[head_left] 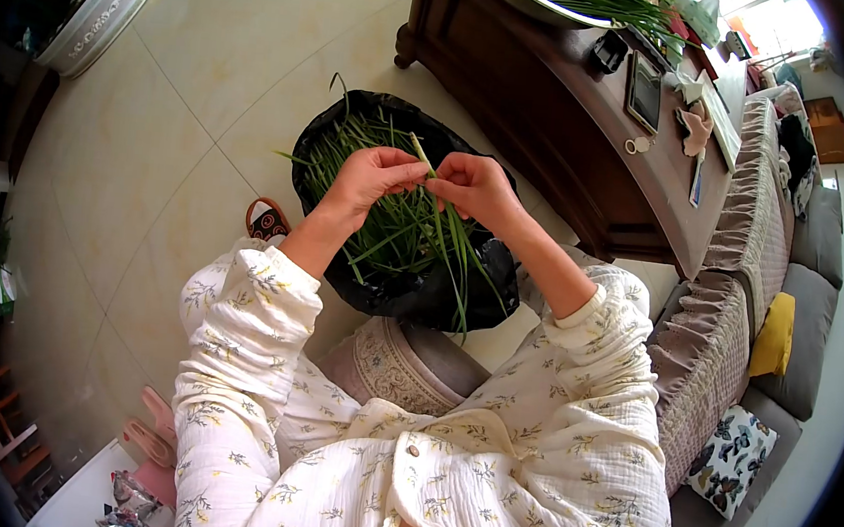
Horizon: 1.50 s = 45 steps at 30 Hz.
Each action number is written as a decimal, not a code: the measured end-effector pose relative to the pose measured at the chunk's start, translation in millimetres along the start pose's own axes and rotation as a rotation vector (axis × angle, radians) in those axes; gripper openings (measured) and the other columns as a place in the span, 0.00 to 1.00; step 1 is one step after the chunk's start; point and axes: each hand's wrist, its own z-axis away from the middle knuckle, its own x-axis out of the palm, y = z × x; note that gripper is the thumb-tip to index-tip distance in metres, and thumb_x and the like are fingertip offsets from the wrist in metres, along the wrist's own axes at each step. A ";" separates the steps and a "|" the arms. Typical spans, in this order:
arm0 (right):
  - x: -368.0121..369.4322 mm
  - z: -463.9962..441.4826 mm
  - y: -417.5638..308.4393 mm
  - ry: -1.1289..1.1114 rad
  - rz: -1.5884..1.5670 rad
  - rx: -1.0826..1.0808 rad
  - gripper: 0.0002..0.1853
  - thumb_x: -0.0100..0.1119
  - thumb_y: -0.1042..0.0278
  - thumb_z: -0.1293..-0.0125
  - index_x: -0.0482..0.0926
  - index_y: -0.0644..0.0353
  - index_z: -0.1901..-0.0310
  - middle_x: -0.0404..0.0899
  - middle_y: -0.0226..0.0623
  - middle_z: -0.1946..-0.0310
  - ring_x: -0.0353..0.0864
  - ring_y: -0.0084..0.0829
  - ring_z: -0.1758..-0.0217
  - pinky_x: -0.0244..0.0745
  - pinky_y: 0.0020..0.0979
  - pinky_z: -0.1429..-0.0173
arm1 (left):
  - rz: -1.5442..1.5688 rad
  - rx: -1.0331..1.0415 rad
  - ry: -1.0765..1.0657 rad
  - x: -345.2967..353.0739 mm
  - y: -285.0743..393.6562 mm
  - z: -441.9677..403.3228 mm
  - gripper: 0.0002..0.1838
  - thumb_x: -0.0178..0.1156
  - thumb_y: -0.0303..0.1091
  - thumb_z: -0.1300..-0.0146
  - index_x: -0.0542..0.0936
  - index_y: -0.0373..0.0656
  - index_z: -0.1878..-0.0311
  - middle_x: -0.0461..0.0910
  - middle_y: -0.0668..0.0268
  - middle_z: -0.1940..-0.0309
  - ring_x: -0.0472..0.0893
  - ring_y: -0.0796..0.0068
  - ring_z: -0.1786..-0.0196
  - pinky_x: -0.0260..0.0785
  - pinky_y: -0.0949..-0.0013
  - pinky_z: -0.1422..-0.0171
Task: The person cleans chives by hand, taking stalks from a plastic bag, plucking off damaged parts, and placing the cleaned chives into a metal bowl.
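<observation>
Pinched between both hands is a small bunch of garlic chives (pixel 454 236), its pale stem end pointing up and the long green leaves hanging down. My left hand (pixel 381 182) closes thumb and fingers on it near the pale end. Close beside, almost touching, my right hand (pixel 479 190) grips the same chives with bent fingers. Below both hands sits a black plastic bag (pixel 484 304) with its mouth wide open. Many loose green chives (pixel 383 245) fill it, partly hidden by my hands and forearms.
A dark wooden table (pixel 546 104) stands at the upper right, carrying a metal basin (pixel 545 5) of chives, a tablet (pixel 645 90) and small items. Right of it runs a covered sofa (pixel 727 330). A slipper (pixel 267 220) shows on the tiled floor (pixel 149 169). A patterned stool (pixel 393 361) is between my legs.
</observation>
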 end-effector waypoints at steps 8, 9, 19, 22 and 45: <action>6.9 5.4 1.8 0.094 0.223 -0.152 0.10 0.63 0.71 0.42 0.73 0.66 0.73 0.74 0.29 0.83 0.69 0.16 0.80 0.64 0.23 0.76 | -0.012 -0.056 -0.008 -3.8 -7.1 -2.9 0.07 0.68 0.31 0.44 0.81 0.40 0.66 0.80 0.72 0.72 0.77 0.84 0.69 0.69 0.80 0.61; 7.1 5.5 3.0 0.104 0.262 -0.190 0.10 0.63 0.71 0.42 0.72 0.66 0.73 0.73 0.28 0.83 0.69 0.14 0.80 0.64 0.22 0.76 | -0.028 -0.065 -0.023 -5.7 -7.3 -3.7 0.06 0.67 0.31 0.43 0.81 0.41 0.65 0.80 0.72 0.71 0.78 0.84 0.67 0.70 0.80 0.59; 11.2 6.3 3.2 0.160 0.343 -0.213 0.10 0.64 0.71 0.46 0.72 0.66 0.73 0.73 0.35 0.82 0.71 0.24 0.78 0.67 0.28 0.72 | -0.083 -0.075 -0.014 -6.6 -10.6 -4.6 0.05 0.66 0.32 0.41 0.81 0.42 0.65 0.80 0.74 0.70 0.78 0.85 0.66 0.71 0.80 0.57; 11.8 6.1 2.2 0.162 0.336 -0.193 0.11 0.65 0.69 0.47 0.73 0.66 0.73 0.75 0.39 0.81 0.74 0.32 0.77 0.68 0.32 0.71 | 0.018 -0.166 -0.002 -4.3 -6.8 -2.7 0.05 0.65 0.32 0.41 0.81 0.43 0.65 0.79 0.74 0.71 0.77 0.84 0.66 0.71 0.80 0.58; 1.8 7.1 7.5 0.034 0.143 0.026 0.09 0.63 0.68 0.42 0.75 0.65 0.71 0.78 0.34 0.80 0.72 0.22 0.82 0.65 0.26 0.76 | 0.067 -0.001 0.142 -39.6 11.6 -8.5 0.03 0.63 0.28 0.46 0.78 0.42 0.69 0.80 0.69 0.71 0.78 0.78 0.68 0.70 0.74 0.59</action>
